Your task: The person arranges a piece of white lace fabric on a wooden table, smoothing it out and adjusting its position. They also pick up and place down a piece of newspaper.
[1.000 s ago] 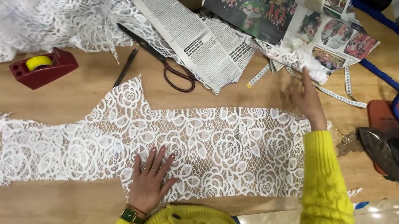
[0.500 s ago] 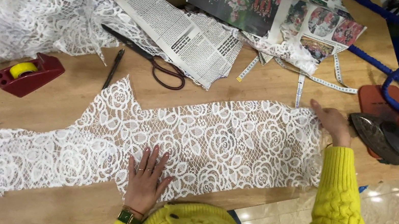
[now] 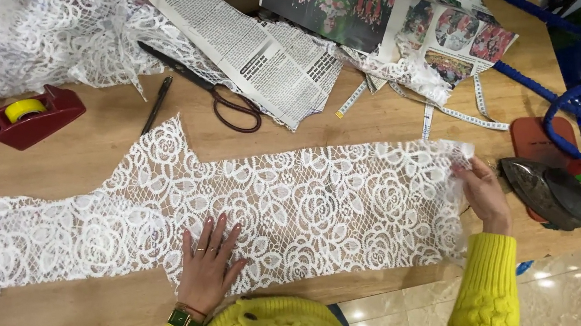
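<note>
A long cut piece of white floral lace [image 3: 300, 202] lies flat across the wooden table [image 3: 90, 151]. My left hand [image 3: 208, 264] rests flat on the lace's near edge, fingers spread, a ring and a green watch on it. My right hand [image 3: 481, 192] pinches the lace's far right upper corner and lifts it slightly off the table. Both arms wear yellow knitted sleeves.
Dark scissors [image 3: 203, 88] and a pen [image 3: 157, 104] lie beyond the lace, beside newspapers [image 3: 260, 54]. A red tape dispenser [image 3: 31, 114] sits left. More lace [image 3: 33, 17] is heaped at the back left. A measuring tape [image 3: 454, 113], an old iron [image 3: 555, 194] and blue cord [image 3: 575, 103] are right.
My right hand came back from the measuring tape to the lace's right end and took hold of its corner. The left hand stayed pressed on the lace.
</note>
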